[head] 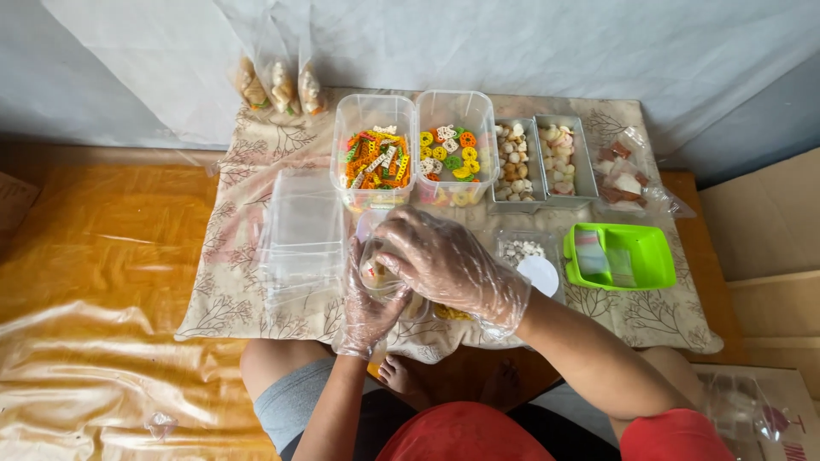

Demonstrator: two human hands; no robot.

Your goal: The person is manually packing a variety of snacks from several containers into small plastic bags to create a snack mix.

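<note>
Landmark: green tray (pixel 653 256).

Left hand (pixel 369 303), in a thin clear glove, well left of the tray; fingers curled around a small clear bag (pixel 377 271), gripping it from below. Right hand (pixel 448 266), also gloved, just right of and over the bag; fingers bent together at its mouth, grip itself not discernible. Stack of clear bags (pixel 301 235) further left. Beyond the hands, up-left of the tray: two clear tubs of coloured ring snacks (pixel 376 158) (pixel 451 154); two grey metal tins (pixel 540 162) of pale pieces directly behind the tray.
</note>
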